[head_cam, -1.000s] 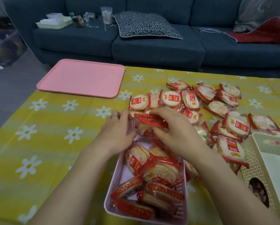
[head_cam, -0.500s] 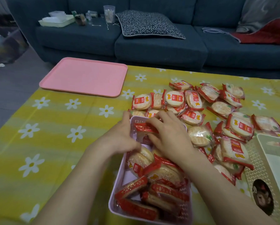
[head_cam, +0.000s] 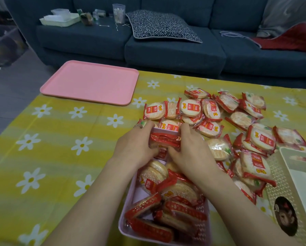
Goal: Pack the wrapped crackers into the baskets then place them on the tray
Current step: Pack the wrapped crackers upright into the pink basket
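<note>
A pale pink basket stands in front of me, holding several red-and-clear wrapped crackers. At its far end my left hand and my right hand grip a small stack of wrapped crackers from both sides, standing on edge inside the basket. A heap of loose wrapped crackers lies on the yellow flowered tablecloth to the right. The pink tray lies bare at the table's far left corner.
A cream lattice basket with a round sticker stands at the right edge. Behind the table is a dark blue sofa with a patterned cushion, a small tray of oddments and a red blanket. The table's left half shows only cloth.
Both hands have shifted the stack a little toward the basket's far end and closed in on it from the two sides. The view has tilted slightly.
</note>
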Demonstrator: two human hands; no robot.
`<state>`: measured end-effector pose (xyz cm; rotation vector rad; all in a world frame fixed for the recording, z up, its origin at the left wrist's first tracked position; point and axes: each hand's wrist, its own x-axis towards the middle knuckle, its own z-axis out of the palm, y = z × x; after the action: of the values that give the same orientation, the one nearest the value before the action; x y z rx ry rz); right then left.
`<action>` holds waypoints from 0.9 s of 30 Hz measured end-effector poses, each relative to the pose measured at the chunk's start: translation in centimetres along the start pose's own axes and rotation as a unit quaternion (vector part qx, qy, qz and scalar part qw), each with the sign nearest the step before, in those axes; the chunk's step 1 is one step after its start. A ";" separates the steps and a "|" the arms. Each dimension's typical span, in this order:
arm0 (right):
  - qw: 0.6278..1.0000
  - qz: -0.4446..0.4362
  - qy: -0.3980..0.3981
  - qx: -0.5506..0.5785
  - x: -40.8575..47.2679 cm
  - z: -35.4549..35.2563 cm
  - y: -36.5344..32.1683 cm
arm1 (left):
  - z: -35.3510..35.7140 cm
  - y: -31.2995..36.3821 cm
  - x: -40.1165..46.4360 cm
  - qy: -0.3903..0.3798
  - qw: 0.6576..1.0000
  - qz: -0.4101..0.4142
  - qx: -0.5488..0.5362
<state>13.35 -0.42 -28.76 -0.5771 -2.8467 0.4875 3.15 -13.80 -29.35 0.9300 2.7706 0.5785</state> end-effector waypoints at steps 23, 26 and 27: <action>0.995 0.045 0.020 0.092 -0.1 -3.7 1.8 | 0.9 1.3 0.9 0.035 0.991 0.069 0.110; 0.999 0.042 0.012 0.024 -0.2 -4.8 2.5 | 1.0 1.4 0.9 0.034 0.991 0.079 0.105; 0.999 0.039 -0.008 0.006 -0.4 -4.8 2.6 | 1.0 1.4 0.9 0.033 0.991 0.079 0.100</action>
<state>15.77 3.03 -25.29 -0.6882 -2.8435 0.5247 3.45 -11.95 -29.71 1.2026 2.8721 0.3640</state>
